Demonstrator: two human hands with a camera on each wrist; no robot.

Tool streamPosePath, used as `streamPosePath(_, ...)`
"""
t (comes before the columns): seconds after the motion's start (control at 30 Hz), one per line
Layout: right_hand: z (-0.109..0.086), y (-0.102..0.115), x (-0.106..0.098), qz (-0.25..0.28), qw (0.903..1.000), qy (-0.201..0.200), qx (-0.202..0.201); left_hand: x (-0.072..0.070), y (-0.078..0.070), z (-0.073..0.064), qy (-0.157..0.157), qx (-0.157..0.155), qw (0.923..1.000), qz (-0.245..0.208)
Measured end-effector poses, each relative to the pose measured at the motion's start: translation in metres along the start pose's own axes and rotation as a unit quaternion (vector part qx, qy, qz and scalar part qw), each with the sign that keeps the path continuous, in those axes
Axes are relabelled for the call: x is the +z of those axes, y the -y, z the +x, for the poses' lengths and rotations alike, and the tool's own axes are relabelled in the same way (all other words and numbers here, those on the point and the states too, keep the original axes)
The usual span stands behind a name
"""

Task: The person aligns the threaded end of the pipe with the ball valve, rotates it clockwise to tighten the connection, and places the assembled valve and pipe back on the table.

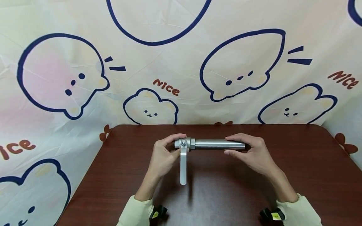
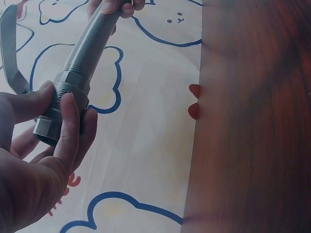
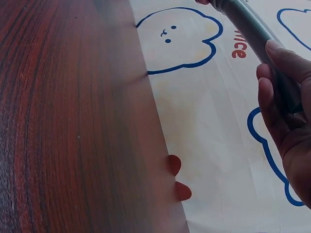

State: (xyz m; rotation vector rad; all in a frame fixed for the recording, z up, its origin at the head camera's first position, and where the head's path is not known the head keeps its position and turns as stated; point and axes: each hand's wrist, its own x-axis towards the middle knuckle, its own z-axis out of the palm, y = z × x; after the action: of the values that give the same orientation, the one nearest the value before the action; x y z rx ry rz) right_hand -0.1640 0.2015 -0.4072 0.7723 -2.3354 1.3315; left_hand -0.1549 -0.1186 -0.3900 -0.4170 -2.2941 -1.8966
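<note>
Above the desk (image 1: 223, 191), the left hand (image 1: 162, 158) has fingers gripping the valve (image 1: 184, 143), the right hand's (image 1: 258, 153) pinching the attached pipe's (image 1: 212, 144) right end, probably to balance it level

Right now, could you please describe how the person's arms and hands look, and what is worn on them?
The left hand and right hand wear no gloves. The left sleeve and right sleeve are pale yellow-green and end short of the hands. Beside each cuff sits a small black device with a yellow label.
</note>
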Motion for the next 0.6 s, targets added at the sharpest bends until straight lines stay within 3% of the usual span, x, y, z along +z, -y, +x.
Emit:
streamPosePath(0.43,-0.0003,0.0001,-0.0013,-0.001,1.0000,0.008,0.001,0.0004,-0.0008,0.0000,0.003,-0.006,1.0000,-0.002)
streamPosePath(0.6,-0.0011,0.0008,-0.0026,0.008,0.9994,0.024,0.023,0.0006,-0.0008,-0.0003,0.004,-0.011,0.9999,-0.001)
